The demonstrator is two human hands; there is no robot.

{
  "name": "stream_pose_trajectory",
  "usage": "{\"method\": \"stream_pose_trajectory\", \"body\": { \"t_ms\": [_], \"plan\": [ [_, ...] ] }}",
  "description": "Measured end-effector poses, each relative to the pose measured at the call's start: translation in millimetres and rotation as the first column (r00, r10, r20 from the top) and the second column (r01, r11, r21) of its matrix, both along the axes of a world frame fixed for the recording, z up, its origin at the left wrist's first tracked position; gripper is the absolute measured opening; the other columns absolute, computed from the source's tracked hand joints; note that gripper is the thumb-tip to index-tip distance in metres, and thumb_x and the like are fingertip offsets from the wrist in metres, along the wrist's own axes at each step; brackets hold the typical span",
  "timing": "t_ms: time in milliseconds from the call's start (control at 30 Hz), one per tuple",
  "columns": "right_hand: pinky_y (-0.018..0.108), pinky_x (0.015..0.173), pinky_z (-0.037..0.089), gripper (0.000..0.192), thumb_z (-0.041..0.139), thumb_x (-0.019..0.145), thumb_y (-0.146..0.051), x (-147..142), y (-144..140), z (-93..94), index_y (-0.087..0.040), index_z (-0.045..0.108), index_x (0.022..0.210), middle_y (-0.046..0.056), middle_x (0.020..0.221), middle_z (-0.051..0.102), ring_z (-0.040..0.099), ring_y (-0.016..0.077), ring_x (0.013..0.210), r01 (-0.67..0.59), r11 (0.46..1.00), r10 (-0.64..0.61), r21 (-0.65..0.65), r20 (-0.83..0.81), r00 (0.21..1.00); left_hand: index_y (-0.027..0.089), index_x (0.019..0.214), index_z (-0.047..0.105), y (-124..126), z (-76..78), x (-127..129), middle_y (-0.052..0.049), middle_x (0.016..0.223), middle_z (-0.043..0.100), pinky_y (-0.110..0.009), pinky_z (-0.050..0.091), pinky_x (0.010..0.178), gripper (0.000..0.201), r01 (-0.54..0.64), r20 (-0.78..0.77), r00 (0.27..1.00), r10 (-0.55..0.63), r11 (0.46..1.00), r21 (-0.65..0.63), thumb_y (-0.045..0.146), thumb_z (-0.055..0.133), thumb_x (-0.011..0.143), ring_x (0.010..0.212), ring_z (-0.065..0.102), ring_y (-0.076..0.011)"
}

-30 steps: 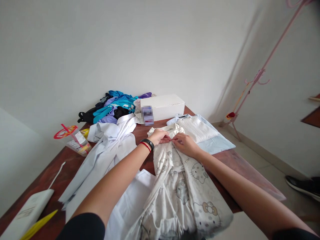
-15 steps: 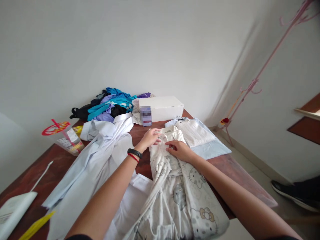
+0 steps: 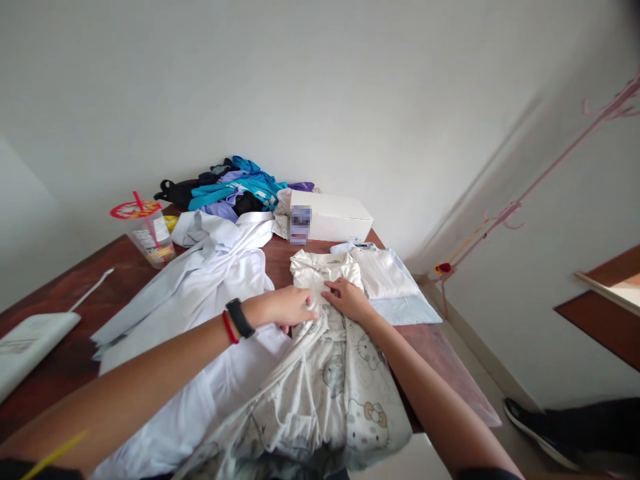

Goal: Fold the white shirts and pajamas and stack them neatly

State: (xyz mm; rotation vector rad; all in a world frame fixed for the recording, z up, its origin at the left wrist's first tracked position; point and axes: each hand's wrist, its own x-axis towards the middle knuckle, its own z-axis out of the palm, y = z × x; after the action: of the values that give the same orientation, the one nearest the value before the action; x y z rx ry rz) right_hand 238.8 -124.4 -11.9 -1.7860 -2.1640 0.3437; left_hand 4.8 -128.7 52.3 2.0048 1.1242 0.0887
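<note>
A white shirt with a grey cartoon-cat print [image 3: 333, 373] lies lengthwise before me, its neck end toward the wall and its sides partly folded in. My left hand [image 3: 285, 308], with a black band and red cord at the wrist, is closed at the shirt's left edge, fingers curled round the cloth. My right hand [image 3: 347, 299] rests on the upper front, its fingers stretched out over the fabric. Plain white garments [image 3: 215, 300] lie loosely along the left side. At the right is a folded light-blue garment [image 3: 410, 310] with a white ribbed one [image 3: 383, 273] on top.
A white box [image 3: 335, 213] and a heap of coloured clothes [image 3: 235, 190] stand by the wall. A plastic cup with a straw [image 3: 147, 237] and a white flat device [image 3: 35, 347] are leftward. A pink coat rack [image 3: 515, 207] and someone's shoe [image 3: 535, 433] are rightward.
My left hand has moved from near the collar down and left to the shirt's left edge. My right hand stays on the upper front. The view has shifted slightly.
</note>
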Motion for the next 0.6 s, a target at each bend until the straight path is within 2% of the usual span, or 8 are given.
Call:
{"method": "stream_pose_trajectory", "body": {
  "t_ms": [67,133,167,300,400,533,600],
  "plan": [
    [0.030,0.081,0.048,0.044,0.057,0.099,-0.051,0.3,-0.3,-0.9,-0.025,0.072,0.132,0.008,0.110,0.070,0.070,0.0242,0.094,0.007,1.000,-0.007,0.009,0.004,1.000,0.019,0.138,0.058,-37.6,1.9,-19.6,0.004,0.061,0.066,-0.025,0.046,0.059,0.065,0.037,-0.026,0.999,-0.037,0.999,-0.003,0.046,0.073,0.081,0.045,0.061,-0.0174],
    [0.030,0.082,0.049,0.045,0.056,0.099,-0.051,0.7,-0.5,-1.8,-0.025,0.071,0.132,0.009,0.113,0.070,0.070,0.0253,0.096,0.005,1.000,-0.005,0.017,0.009,1.000,0.020,0.152,0.045,-74.1,0.6,-35.6,0.001,0.079,0.071,-0.026,0.047,0.066,0.085,0.035,-0.035,0.999,-0.033,0.997,0.072,0.046,0.076,0.077,0.066,0.068,-0.0214],
    [0.030,0.082,0.049,0.045,0.056,0.099,-0.052,1.0,-0.4,-2.3,-0.025,0.071,0.132,0.009,0.113,0.070,0.070,0.0257,0.097,0.001,1.000,-0.001,0.020,0.009,1.000,0.022,0.156,0.041,-90.8,-1.1,-41.7,-0.001,0.087,0.072,-0.027,0.048,0.071,0.089,0.017,-0.038,0.999,-0.013,0.994,0.106,0.045,0.076,0.078,0.077,0.069,-0.0233],
    [0.030,0.081,0.048,0.043,0.056,0.099,-0.052,2.3,1.2,-4.9,-0.026,0.073,0.128,0.009,0.112,0.070,0.070,0.0267,0.097,-0.007,1.000,0.007,0.029,-0.004,1.000,0.029,0.159,0.035,-145.4,-12.9,-56.8,-0.007,0.107,0.071,-0.033,0.048,0.089,0.084,-0.135,-0.076,0.987,0.145,0.984,0.117,0.034,0.070,0.083,0.102,0.069,-0.0286],
    [0.030,0.080,0.048,0.042,0.057,0.098,-0.053,3.1,3.2,-7.4,-0.026,0.074,0.127,0.009,0.112,0.070,0.069,0.0269,0.098,-0.005,0.999,0.005,0.033,-0.020,1.000,0.031,0.155,0.039,-176.6,-22.4,-62.0,-0.009,0.113,0.073,-0.037,0.049,0.091,0.074,-0.186,-0.124,0.972,0.198,0.977,0.099,0.028,0.065,0.085,0.110,0.069,-0.0323],
    [0.031,0.082,0.048,0.041,0.062,0.095,-0.052,4.8,5.9,-11.2,-0.027,0.075,0.125,0.009,0.111,0.071,0.069,0.0268,0.098,-0.007,0.999,0.010,0.035,-0.074,0.997,0.033,0.150,0.044,-211.7,-31.4,-46.6,-0.010,0.126,0.071,-0.038,0.052,0.094,0.062,-0.131,-0.102,0.983,0.150,0.977,0.171,0.016,0.050,0.091,0.109,0.071,-0.0303],
    [0.032,0.083,0.049,0.041,0.064,0.094,-0.050,6.0,7.3,-12.9,-0.025,0.076,0.124,0.009,0.110,0.072,0.069,0.0277,0.098,-0.005,0.999,0.010,0.038,-0.120,0.993,0.033,0.148,0.048,-224.8,-37.7,-24.6,-0.011,0.130,0.069,-0.037,0.055,0.091,0.061,-0.011,-0.083,0.996,0.029,0.978,0.208,0.012,0.046,0.091,0.108,0.071,-0.0300]
  ]
}}
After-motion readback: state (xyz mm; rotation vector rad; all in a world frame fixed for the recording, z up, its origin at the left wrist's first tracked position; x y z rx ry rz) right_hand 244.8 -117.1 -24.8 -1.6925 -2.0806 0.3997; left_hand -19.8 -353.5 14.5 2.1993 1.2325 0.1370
